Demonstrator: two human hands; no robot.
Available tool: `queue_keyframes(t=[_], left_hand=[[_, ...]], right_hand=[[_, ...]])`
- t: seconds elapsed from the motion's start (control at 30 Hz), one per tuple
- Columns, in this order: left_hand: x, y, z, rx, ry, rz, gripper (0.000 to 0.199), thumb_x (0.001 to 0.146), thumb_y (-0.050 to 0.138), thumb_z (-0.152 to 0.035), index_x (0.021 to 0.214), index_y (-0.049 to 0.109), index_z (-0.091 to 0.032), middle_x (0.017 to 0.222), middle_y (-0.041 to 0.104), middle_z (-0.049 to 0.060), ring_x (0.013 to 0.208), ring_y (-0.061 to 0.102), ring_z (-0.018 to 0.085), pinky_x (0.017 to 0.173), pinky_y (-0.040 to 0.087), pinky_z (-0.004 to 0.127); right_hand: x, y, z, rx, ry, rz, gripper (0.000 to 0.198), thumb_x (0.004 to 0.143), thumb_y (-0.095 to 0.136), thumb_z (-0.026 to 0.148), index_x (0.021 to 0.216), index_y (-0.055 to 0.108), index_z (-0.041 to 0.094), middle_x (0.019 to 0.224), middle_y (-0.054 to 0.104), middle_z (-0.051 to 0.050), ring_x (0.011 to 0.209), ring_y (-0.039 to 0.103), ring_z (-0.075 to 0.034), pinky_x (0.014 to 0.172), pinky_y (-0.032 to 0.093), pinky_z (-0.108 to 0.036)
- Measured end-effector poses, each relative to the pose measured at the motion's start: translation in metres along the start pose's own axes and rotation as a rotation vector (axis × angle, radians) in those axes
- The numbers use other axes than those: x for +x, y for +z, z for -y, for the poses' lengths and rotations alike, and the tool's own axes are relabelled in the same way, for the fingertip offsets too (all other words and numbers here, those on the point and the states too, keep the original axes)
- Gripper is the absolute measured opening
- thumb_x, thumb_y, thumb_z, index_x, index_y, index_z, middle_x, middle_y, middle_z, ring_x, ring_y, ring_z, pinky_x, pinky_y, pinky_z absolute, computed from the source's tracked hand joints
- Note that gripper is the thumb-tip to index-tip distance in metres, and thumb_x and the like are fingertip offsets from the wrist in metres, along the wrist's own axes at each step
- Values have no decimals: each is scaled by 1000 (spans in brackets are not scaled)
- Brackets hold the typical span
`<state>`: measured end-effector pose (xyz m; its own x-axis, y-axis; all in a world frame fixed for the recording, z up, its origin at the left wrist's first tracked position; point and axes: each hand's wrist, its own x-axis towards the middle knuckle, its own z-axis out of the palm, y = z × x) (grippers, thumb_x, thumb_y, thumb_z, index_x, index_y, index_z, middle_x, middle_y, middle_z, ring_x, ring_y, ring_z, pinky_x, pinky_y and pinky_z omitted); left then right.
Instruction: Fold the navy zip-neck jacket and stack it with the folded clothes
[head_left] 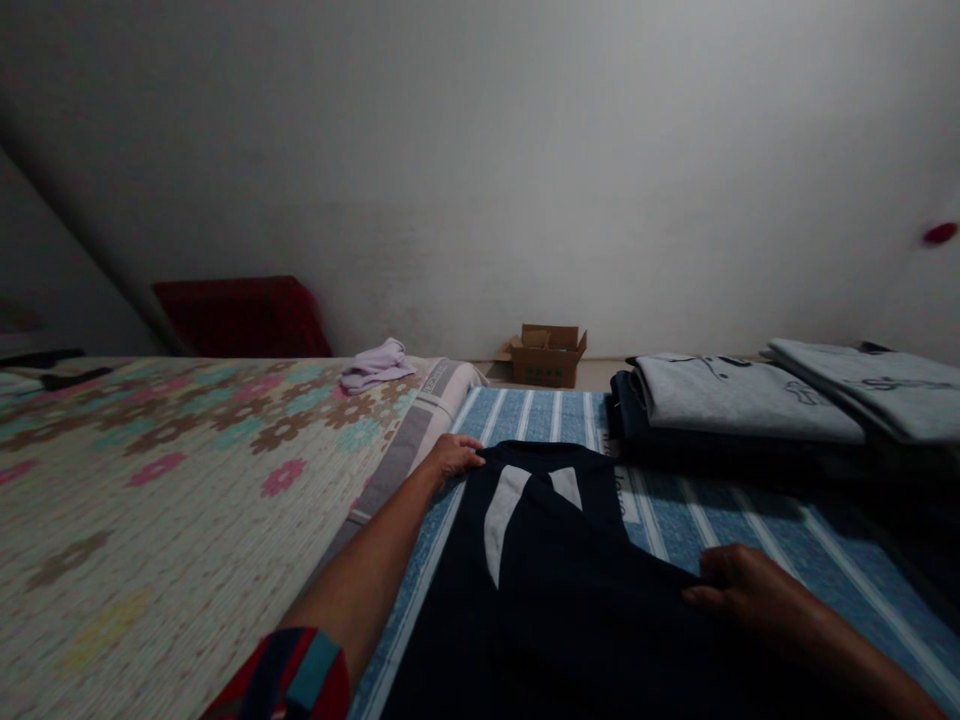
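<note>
A dark navy garment (555,580) with white stripes lies spread on a blue striped mat (720,520). My left hand (452,455) reaches forward and grips the garment's far left corner. My right hand (739,585) pinches the garment's right edge, closer to me. A striped sleeve covers my left upper arm at the bottom of the view.
Folded grey and dark clothes (739,400) are stacked at the right of the blue mat. A flowered mat (150,500) lies at the left, with a lilac cloth (375,365) on its far end. A small cardboard box (547,355) and a dark red cushion (244,315) stand by the wall.
</note>
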<state>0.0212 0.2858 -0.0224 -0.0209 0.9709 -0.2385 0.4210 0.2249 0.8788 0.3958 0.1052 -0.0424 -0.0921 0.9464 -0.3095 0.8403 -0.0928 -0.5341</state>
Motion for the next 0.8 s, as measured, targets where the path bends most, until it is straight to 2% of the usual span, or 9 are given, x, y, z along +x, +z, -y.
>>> queue_keyframes(t=[0.4, 0.8], left_hand=[[-2, -1, -3, -55, -30, 1, 18, 49, 68, -10, 66, 62, -11, 44, 53, -3, 40, 44, 8, 42, 31, 19], [2, 1, -1, -17, -26, -17, 12, 53, 66, -11, 63, 60, -11, 42, 49, -4, 37, 40, 7, 41, 30, 20]], right_hand=[[6, 6, -2, -26, 18, 37, 21, 72, 57, 36, 64, 57, 17, 64, 61, -3, 57, 52, -14, 48, 28, -24], [-6, -5, 14, -42, 15, -28, 20, 74, 53, 37, 66, 55, 18, 68, 61, -4, 61, 54, -17, 49, 30, -25]])
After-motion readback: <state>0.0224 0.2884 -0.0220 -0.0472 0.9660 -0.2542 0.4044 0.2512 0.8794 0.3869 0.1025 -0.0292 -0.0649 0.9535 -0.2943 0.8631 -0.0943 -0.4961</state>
